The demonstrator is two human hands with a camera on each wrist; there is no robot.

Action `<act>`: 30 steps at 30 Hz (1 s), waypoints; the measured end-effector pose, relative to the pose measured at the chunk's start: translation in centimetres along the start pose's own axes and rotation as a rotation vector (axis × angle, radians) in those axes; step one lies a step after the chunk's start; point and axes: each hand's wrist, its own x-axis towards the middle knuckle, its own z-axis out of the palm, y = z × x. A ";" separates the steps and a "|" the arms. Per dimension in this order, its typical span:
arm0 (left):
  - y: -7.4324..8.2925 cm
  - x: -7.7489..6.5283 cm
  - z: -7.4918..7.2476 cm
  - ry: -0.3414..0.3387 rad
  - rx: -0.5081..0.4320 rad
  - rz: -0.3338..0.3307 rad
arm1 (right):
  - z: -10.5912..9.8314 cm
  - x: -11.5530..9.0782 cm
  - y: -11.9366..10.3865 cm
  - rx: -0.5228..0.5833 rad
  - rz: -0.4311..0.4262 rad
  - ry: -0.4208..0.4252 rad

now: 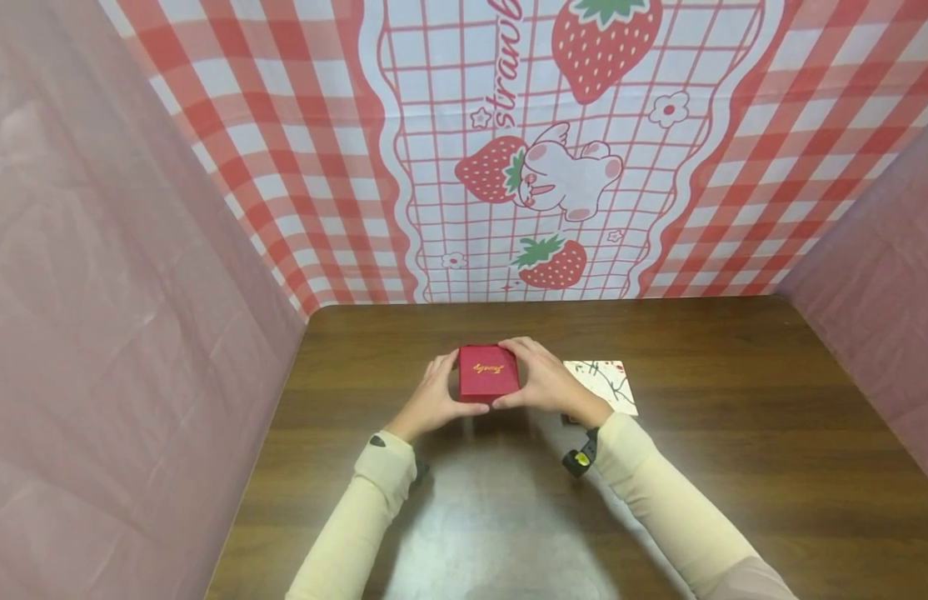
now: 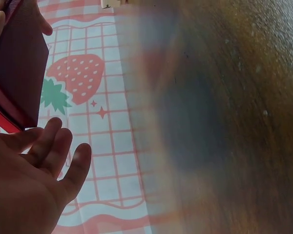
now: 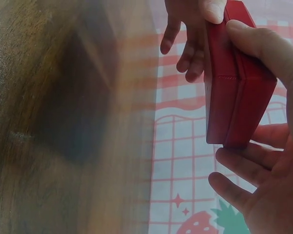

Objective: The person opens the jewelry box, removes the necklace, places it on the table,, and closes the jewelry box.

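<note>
Both hands hold a small square red gift box [image 1: 488,377] above the wooden table, its top bearing gold script lettering. My left hand [image 1: 436,393] grips one side, thumb at the near edge. On the opposite side my right hand [image 1: 541,381] holds it with fingers over the far corner and thumb along the near edge. In the right wrist view a seam runs around the red box [image 3: 234,83], the lid sitting on the base. Its dark underside shows in the left wrist view, where fingers [image 2: 73,165] of the left hand spread below it.
A cream square box [image 1: 610,385] with dark branches and red blossoms lies on the table [image 1: 734,400], partly behind the right wrist. A strawberry-print checked cloth [image 1: 464,242] rises at the table's far edge. Pink curtains [image 1: 134,292] hang at both sides.
</note>
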 end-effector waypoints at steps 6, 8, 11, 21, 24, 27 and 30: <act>0.3 -0.2 -0.1 -0.007 -0.034 -0.005 | -0.2 -0.1 0.1 0.017 -0.013 -0.001; 0.4 -0.2 -0.2 -0.008 -0.045 -0.004 | -0.3 -0.2 0.1 0.018 -0.017 -0.005; 0.4 -0.2 -0.1 -0.004 -0.055 0.009 | -0.4 -0.3 0.0 0.006 -0.025 -0.012; 0.3 -0.2 0.2 0.010 -0.082 0.030 | -0.7 -0.5 -0.5 -0.046 -0.048 -0.033; 0.4 -0.2 0.2 0.011 -0.087 0.024 | -0.6 -0.5 -0.6 -0.057 -0.044 -0.033; 0.4 -0.2 0.1 0.016 -0.085 0.023 | -0.6 -0.5 -0.5 -0.066 -0.044 -0.025; 0.6 -0.2 0.0 0.024 -0.091 0.029 | -0.7 -0.4 -0.5 -0.066 -0.055 -0.013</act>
